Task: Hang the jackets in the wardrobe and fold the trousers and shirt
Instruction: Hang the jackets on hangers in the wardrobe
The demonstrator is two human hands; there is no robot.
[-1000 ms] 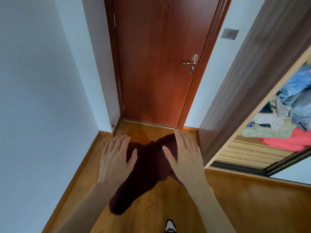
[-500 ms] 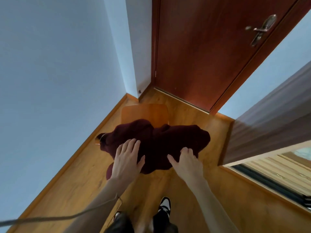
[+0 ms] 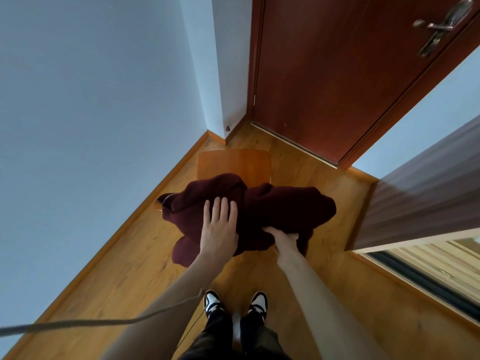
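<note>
Below the head camera, on a wooden chair (image 3: 233, 162) standing in the corner by the door (image 3: 337, 74), lies a dark maroon garment (image 3: 272, 211), bunched up and spilling over the seat's near edge toward the floor (image 3: 104, 281). Whether it is a jacket, the shirt or the trousers cannot be told from the crumpled heap. The left hand (image 3: 219, 229) lies flat on top of the cloth, fingers straight and together, pressing without gripping. The right hand (image 3: 284, 236) has its fingers tucked into the near edge of the garment, curled round a fold of it. By my reading, the step in hand is picking the garment up off the chair, the first move before it is hung or folded. The next move calls for the left hand to close on the cloth too, so the loose end hanging at lower left does not drag, then a lift and a shake-out to see what the piece is. At the right edge stands the wardrobe (image 3: 428, 190), its dark side panel facing the chair; only a sliver of pale wood inside and the dark bottom track show, so what it holds cannot be told. A thin cable (image 3: 78, 324) crosses the lower left, in front of the left forearm.
</note>
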